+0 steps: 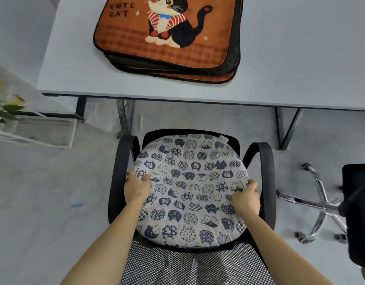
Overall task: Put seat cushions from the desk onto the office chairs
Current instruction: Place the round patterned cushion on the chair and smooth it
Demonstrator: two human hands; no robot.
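A round white cushion [191, 188] printed with dark blue cat heads lies on the seat of a black office chair [121, 171] in front of me. My left hand [136, 187] grips its left edge and my right hand [246, 197] grips its right edge. The chair's mesh backrest [198, 266] is nearest me, at the bottom of the view. On the white desk [74, 64] beyond the chair lies a stack of square orange cushions [167, 38]; the top one shows a cartoon cat and the words "CUTE CAT".
A second office chair [356, 212] with a chrome star base [319, 204] stands at the right. A white shelf unit [39, 130] and a green plant [4, 110] are at the left. Desk legs [124, 118] stand ahead of the chair on the grey floor.
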